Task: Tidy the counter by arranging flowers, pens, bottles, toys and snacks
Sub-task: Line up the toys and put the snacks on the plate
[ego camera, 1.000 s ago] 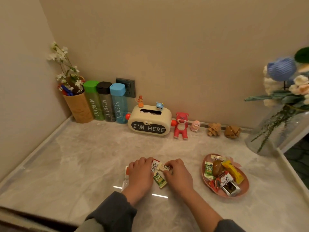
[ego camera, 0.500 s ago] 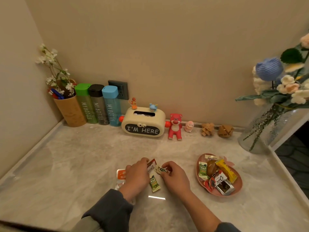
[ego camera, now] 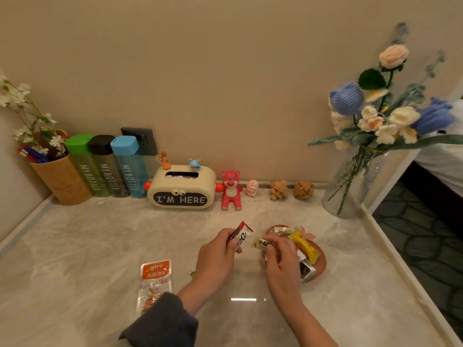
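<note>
in the head view, a red-and-white snack wrapper [ego camera: 241, 237] is gripped in the curled fingers of the left hand [ego camera: 216, 254], held above the surface [ego camera: 75, 246]. a small cream sweet [ego camera: 261, 242] is pinched by the right hand [ego camera: 281, 261] over the pink dish [ego camera: 323, 264] of snacks. an orange snack packet [ego camera: 155, 279] is seen lying flat beside the left wrist.

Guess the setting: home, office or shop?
Probably a home: a marble-look counter in a wall corner, with a wall socket, a red bear toy and tissue box lined along the wall, a vase of yarn flowers and a pink snack dish.
</note>
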`<state>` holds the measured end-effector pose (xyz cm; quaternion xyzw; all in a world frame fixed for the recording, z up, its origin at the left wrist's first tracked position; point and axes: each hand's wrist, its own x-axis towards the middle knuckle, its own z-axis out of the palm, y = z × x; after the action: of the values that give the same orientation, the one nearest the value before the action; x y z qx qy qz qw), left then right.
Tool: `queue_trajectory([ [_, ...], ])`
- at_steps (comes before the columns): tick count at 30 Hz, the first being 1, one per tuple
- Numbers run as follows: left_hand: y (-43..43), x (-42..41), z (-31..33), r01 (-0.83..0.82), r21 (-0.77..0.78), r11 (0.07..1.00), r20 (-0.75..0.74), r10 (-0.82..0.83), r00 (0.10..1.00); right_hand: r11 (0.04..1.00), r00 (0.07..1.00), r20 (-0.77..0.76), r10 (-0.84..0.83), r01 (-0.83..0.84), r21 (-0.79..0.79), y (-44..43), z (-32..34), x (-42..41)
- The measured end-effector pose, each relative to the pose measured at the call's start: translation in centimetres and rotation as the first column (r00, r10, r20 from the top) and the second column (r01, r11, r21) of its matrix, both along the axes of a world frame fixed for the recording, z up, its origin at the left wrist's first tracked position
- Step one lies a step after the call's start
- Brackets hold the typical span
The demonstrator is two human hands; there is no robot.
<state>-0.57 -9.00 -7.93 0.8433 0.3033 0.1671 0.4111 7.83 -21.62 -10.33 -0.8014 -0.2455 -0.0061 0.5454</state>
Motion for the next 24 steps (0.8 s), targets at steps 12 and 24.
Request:
queue_trajectory([
  [12,-8.5,5.9,-1.2,0.116,0.092,0.989,-0.028,-0.113,0.993,0.908,0.977,0.197,-0.086,0.158,-0.387,-9.0,-2.7,5.4],
  [24,-10.9,7.5,-2.6,0.058,0.064,0.996,-0.048,-0.055,0.997,0.964,0.994,0.05,-0.099,0.109,-0.242,-10.4,-3.0,7.0],
])
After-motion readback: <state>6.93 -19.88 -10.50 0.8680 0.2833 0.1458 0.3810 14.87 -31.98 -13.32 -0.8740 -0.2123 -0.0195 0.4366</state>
